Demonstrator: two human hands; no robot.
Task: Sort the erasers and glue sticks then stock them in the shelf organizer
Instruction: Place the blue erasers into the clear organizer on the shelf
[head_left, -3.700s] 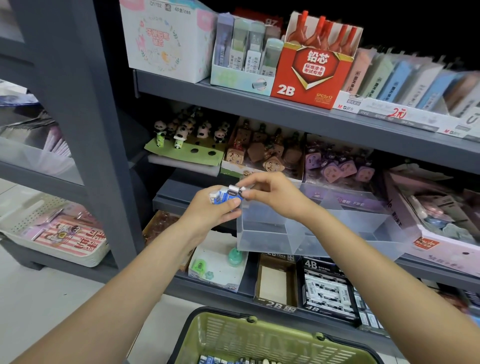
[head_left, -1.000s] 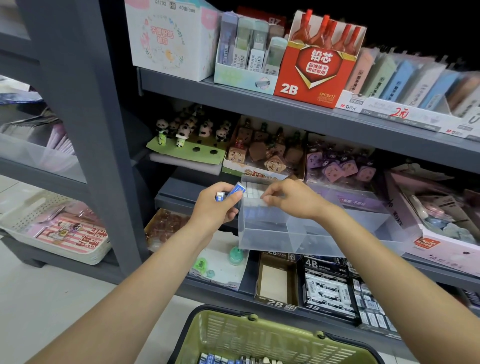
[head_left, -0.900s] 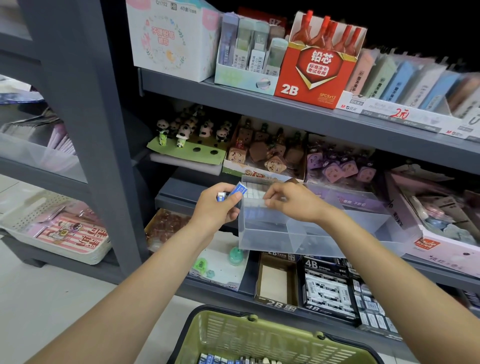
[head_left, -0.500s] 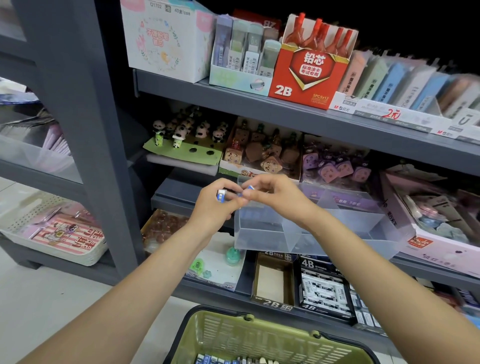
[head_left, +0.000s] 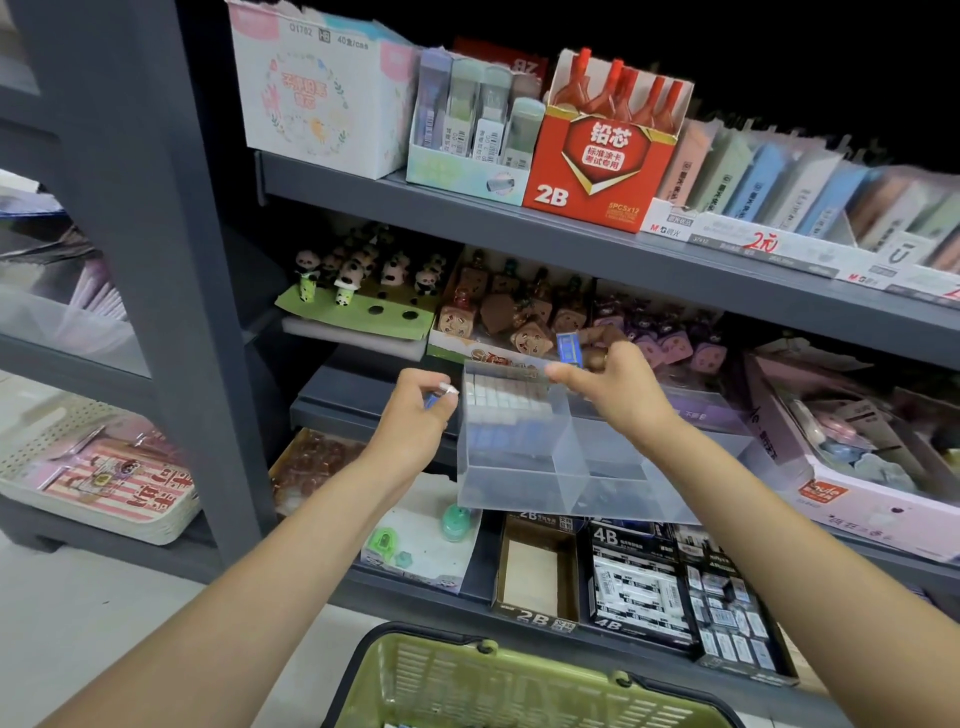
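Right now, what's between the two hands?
In the head view, the clear organizer's left compartment, with a row of erasers stacked at its back, sits between the left hand and right hand.

A: From where is the shelf (head_left: 571, 249) seen?
B: From head height, close in front, facing forward and slightly down.
A: What is caught below the shelf?
B: A basket (head_left: 519, 686), at the bottom edge.
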